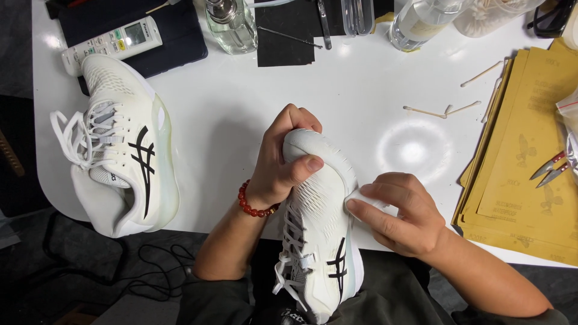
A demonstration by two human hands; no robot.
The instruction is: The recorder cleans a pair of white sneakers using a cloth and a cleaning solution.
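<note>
Two white running shoes are in sight, both of perforated mesh with dark stripes on the side and flat white laces. One shoe (316, 229) is held low in the middle of the frame, toe pointing up toward the desk (241, 108), heel down in the person's lap. Its toe box is ribbed and pitted with fine rows of holes.

The left hand (280, 162) wraps over the toe, thumb pressed across the top of the mesh and fingers curled behind the tip, so that grip is clamped on the shoe. A bracelet of red beads (253, 203) circles that wrist. The right hand (400, 213) comes in from the right side; its fingers lie together and flat, pressing a small white wipe (360, 198) against the shoe's outer edge just below the toe. So the shoe sits between the two hands, toe in the left, flank under the right.

The second shoe (123, 153) lies on its side at the left edge of the glossy white desk, its translucent sole turned rightward, laces spilling loose.

At upper left a white remote control (114, 42) rests on a dark pad. Along the top stand two clear bottles (232, 24). A stack of tan sandpaper sheets (530, 168) fills the right side, with red-handled snips (551, 170) lying on it. A few cotton swabs (442, 111) lie scattered nearby.
</note>
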